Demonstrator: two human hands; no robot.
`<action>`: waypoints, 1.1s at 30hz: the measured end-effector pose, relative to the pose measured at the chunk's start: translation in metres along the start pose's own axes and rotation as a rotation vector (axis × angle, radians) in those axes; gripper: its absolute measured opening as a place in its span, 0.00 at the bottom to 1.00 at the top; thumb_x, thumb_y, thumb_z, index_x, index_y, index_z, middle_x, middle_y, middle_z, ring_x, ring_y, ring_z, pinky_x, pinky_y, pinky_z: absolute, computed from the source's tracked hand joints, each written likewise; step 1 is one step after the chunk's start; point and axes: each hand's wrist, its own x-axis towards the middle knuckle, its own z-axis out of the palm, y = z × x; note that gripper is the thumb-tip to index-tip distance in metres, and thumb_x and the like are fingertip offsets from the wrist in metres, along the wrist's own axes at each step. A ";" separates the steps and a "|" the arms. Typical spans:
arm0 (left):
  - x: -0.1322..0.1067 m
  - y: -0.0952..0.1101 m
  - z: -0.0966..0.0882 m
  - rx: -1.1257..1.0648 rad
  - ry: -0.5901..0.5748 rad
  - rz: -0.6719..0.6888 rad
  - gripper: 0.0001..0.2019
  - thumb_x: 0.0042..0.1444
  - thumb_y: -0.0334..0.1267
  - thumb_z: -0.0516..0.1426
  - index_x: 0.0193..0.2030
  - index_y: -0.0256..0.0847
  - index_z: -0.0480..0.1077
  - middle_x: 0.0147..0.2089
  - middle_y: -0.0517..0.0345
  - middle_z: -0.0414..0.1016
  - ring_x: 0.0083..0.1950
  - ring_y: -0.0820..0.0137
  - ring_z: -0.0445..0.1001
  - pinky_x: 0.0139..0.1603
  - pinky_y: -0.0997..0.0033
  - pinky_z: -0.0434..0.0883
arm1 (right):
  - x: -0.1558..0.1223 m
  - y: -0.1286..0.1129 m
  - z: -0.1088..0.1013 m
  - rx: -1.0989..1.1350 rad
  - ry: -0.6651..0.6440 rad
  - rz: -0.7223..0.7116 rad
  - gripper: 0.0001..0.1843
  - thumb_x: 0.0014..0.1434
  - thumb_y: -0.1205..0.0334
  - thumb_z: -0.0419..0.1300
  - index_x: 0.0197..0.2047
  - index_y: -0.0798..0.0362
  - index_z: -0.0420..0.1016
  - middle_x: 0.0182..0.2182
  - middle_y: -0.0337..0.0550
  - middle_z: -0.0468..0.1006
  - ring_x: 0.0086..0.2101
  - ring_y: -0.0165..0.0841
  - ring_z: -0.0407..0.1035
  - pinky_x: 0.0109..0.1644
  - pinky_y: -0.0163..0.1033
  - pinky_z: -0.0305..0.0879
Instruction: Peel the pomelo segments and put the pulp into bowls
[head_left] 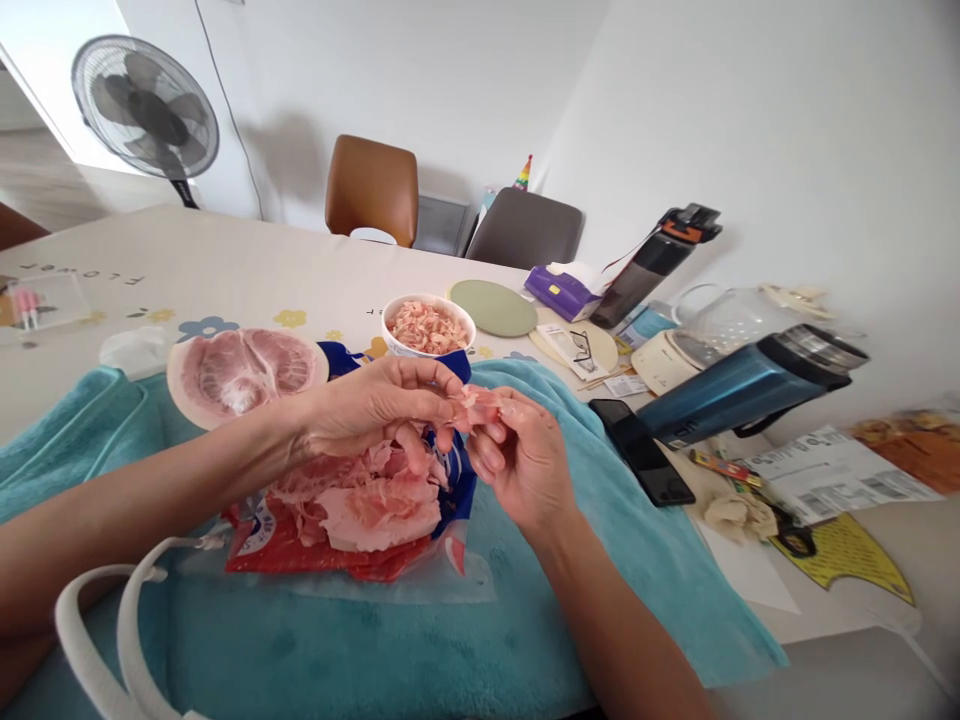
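Note:
Both my hands meet above a teal towel (615, 520) and pinch one pink pomelo segment (480, 402) between them. My left hand (375, 405) grips it from the left with curled fingers. My right hand (517, 455) holds it from the right, fingertips closed on it. Below them a pile of pink peeled membranes (360, 500) lies on a red and blue plastic bag (322, 555). A white bowl (427, 330) of pink pulp stands just beyond. A halved pomelo rind (244, 372) lies to the left.
To the right lie a black phone (645, 455), a tipped blue flask (750, 385), a dark bottle (652, 262), papers and a glass pot (731, 315). A green round mat (493, 307), two chairs and a fan (146, 110) are at the back. White bag handles (97, 630) are near left.

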 end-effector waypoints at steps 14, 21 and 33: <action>-0.002 0.005 -0.007 -0.037 -0.003 0.038 0.03 0.55 0.26 0.59 0.34 0.35 0.73 0.33 0.56 0.77 0.29 0.73 0.75 0.24 0.73 0.79 | 0.004 -0.013 -0.008 0.026 0.019 -0.118 0.05 0.51 0.63 0.62 0.26 0.55 0.73 0.18 0.28 0.60 0.14 0.20 0.56 0.13 0.27 0.57; -0.005 0.013 -0.016 0.007 0.078 0.063 0.09 0.53 0.27 0.61 0.41 0.38 0.74 0.30 0.57 0.77 0.28 0.71 0.77 0.21 0.77 0.76 | 0.004 -0.015 -0.010 -0.094 0.057 -0.225 0.10 0.52 0.62 0.61 0.21 0.54 0.69 0.18 0.30 0.62 0.14 0.22 0.59 0.13 0.29 0.58; -0.027 -0.001 0.016 0.373 0.336 0.245 0.06 0.55 0.35 0.62 0.30 0.38 0.70 0.20 0.63 0.70 0.17 0.80 0.68 0.16 0.85 0.65 | -0.003 0.015 -0.006 -0.441 0.040 -0.398 0.08 0.58 0.60 0.61 0.28 0.52 0.74 0.17 0.32 0.72 0.16 0.25 0.65 0.22 0.32 0.63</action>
